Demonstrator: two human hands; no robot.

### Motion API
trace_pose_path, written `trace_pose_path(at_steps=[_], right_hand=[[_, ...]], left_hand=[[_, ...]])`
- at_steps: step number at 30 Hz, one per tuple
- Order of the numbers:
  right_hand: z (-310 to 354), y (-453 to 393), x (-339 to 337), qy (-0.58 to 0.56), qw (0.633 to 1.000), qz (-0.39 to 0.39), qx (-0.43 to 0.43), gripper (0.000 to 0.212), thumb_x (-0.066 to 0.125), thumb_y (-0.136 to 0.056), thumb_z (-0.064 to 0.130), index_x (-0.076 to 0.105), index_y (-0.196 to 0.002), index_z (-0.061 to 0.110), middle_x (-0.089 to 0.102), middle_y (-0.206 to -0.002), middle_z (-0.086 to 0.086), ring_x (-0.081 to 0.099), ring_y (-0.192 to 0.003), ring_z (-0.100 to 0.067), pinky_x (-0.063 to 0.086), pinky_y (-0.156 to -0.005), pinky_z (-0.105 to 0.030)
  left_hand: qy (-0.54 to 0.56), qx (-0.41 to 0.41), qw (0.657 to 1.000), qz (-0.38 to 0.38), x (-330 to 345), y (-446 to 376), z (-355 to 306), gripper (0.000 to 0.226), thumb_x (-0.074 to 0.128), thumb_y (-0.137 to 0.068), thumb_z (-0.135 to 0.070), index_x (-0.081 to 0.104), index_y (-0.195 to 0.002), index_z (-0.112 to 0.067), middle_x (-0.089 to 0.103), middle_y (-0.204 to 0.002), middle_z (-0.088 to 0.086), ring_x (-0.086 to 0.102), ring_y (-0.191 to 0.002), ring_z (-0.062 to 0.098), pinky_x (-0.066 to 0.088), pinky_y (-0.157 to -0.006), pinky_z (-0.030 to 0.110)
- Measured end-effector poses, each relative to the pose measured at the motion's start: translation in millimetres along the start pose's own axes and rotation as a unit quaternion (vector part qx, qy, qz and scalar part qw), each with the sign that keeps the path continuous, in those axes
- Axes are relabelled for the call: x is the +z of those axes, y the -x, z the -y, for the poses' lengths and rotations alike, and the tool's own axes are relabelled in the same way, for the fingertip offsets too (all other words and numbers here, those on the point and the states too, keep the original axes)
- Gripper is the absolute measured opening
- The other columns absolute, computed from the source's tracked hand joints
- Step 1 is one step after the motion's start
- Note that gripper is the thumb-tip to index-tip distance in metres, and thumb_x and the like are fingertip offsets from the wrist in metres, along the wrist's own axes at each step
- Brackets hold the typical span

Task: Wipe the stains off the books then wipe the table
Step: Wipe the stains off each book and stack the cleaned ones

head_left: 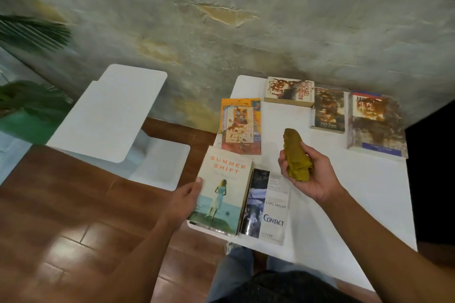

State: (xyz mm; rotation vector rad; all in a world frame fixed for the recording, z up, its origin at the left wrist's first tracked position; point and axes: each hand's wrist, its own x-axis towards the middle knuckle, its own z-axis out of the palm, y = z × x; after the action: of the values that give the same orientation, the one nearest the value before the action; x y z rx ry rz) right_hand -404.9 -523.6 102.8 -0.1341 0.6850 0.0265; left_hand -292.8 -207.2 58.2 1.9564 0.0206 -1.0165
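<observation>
white table (344, 194) by a mottled wall (246, 19), left hand (187, 200) gripping summer shift book (222, 192), right hand (310, 174) clutching cloth (295, 155)

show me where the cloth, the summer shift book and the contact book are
cloth (296, 158), head view, middle of the folded bundle
summer shift book (222, 194), head view, middle of the front cover
contact book (273, 206), head view, white part of the cover

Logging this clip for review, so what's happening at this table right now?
A person is cleaning stained books on a white table. The right hand holds a bunched olive-green cloth above the table, while the left hand grips the edge of the Summer Shift book, which looks clean. It lies beside the Contact book. Four books farther back show brown stains.
</observation>
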Motion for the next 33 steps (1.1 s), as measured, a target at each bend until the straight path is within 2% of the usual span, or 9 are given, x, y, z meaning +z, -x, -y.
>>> trace_pose_path(at_steps=[5, 11, 13, 17, 21, 23, 27, 31, 33], right_hand=[[-13, 3, 8, -0.008, 1.000, -0.004, -0.017, 0.037, 0.060, -0.094, 0.030, 0.060, -0.123, 0.007, 0.060, -0.099, -0.016, 0.064, -0.088, -0.026, 0.060, -0.063, -0.031], [-23, 5, 9, -0.013, 0.999, -0.016, -0.028, 0.039, 0.063, -0.092, 0.027, 0.057, -0.123, 0.005, 0.059, -0.101, -0.015, 0.064, -0.087, -0.025, 0.058, -0.055, -0.027], [-25, 4, 7, -0.019, 0.999, -0.016, -0.036, 0.047, 0.072, -0.083, 0.021, 0.055, -0.125, 0.005, 0.060, -0.100, -0.016, 0.064, -0.087, -0.025, 0.056, -0.054, -0.025], [-25, 3, 4, 0.005, 0.999, -0.005, -0.047, 0.090, 0.093, -0.052, 0.008, 0.053, -0.132, 0.006, 0.062, -0.110, -0.020, 0.065, -0.084, -0.024, 0.054, -0.055, -0.024], [-26, 1, 3, 0.023, 0.997, -0.010, -0.069, 0.095, 0.095, -0.049, 0.007, 0.051, -0.133, 0.012, 0.063, -0.114, -0.021, 0.061, -0.077, -0.019, 0.053, -0.057, -0.024], [-26, 0, 6, 0.029, 0.997, -0.018, -0.073, 0.084, 0.092, -0.057, 0.009, 0.052, -0.130, 0.015, 0.064, -0.114, -0.020, 0.060, -0.076, -0.018, 0.053, -0.057, -0.025], [-28, 2, 10, 0.055, 0.995, -0.041, -0.075, 0.035, 0.066, -0.088, 0.018, 0.055, -0.121, 0.012, 0.065, -0.107, -0.016, 0.060, -0.076, -0.018, 0.052, -0.058, -0.024], [-28, -1, 8, 0.093, 0.991, -0.061, -0.075, 0.046, 0.065, -0.089, 0.021, 0.052, -0.131, 0.010, 0.064, -0.105, -0.013, 0.061, -0.078, -0.020, 0.052, -0.059, -0.027], [-28, -4, 6, 0.100, 0.990, -0.066, -0.069, 0.049, 0.063, -0.091, 0.033, 0.053, -0.134, 0.011, 0.064, -0.109, -0.013, 0.062, -0.080, -0.022, 0.053, -0.062, -0.030]], left_hand=[[-0.125, 0.023, 0.992, -0.005, -12, -21, 23, 0.071, 0.036, -0.079, -0.091, 0.065, -0.104, -0.031, 0.076, -0.098, -0.009, 0.075, -0.086, 0.014, 0.063, -0.077, 0.040], [-0.148, 0.049, 0.988, -0.010, 9, -11, 13, 0.047, 0.033, -0.101, -0.060, 0.056, -0.108, -0.019, 0.071, -0.102, -0.002, 0.072, -0.087, 0.014, 0.062, -0.072, 0.029], [-0.161, 0.063, 0.985, -0.012, 11, -13, 17, 0.046, 0.034, -0.100, -0.062, 0.055, -0.108, -0.021, 0.071, -0.103, -0.004, 0.072, -0.088, 0.013, 0.063, -0.073, 0.033], [-0.215, 0.079, 0.973, -0.014, 9, -13, 19, 0.048, 0.032, -0.099, -0.064, 0.055, -0.109, -0.023, 0.070, -0.101, -0.008, 0.072, -0.085, 0.010, 0.063, -0.069, 0.031], [-0.291, 0.082, 0.953, -0.021, 8, -14, 20, 0.055, 0.026, -0.097, -0.068, 0.054, -0.108, -0.021, 0.067, -0.096, -0.009, 0.070, -0.080, 0.009, 0.062, -0.068, 0.029], [-0.317, 0.081, 0.945, -0.027, 9, -14, 19, 0.060, 0.023, -0.094, -0.069, 0.053, -0.109, -0.020, 0.066, -0.097, -0.008, 0.069, -0.080, 0.010, 0.062, -0.069, 0.029], [-0.356, 0.080, 0.930, -0.046, 9, -12, 18, 0.061, 0.020, -0.093, -0.064, 0.051, -0.115, -0.016, 0.060, -0.103, -0.004, 0.063, -0.088, 0.011, 0.056, -0.074, 0.025], [-0.393, 0.076, 0.913, -0.078, 9, -12, 18, 0.052, 0.029, -0.103, -0.055, 0.051, -0.119, -0.011, 0.061, -0.114, 0.010, 0.061, -0.101, 0.027, 0.052, -0.089, 0.040], [-0.420, 0.065, 0.902, -0.082, 8, -11, 18, 0.048, 0.032, -0.104, -0.051, 0.050, -0.126, -0.011, 0.060, -0.119, 0.011, 0.059, -0.108, 0.029, 0.050, -0.090, 0.041]])
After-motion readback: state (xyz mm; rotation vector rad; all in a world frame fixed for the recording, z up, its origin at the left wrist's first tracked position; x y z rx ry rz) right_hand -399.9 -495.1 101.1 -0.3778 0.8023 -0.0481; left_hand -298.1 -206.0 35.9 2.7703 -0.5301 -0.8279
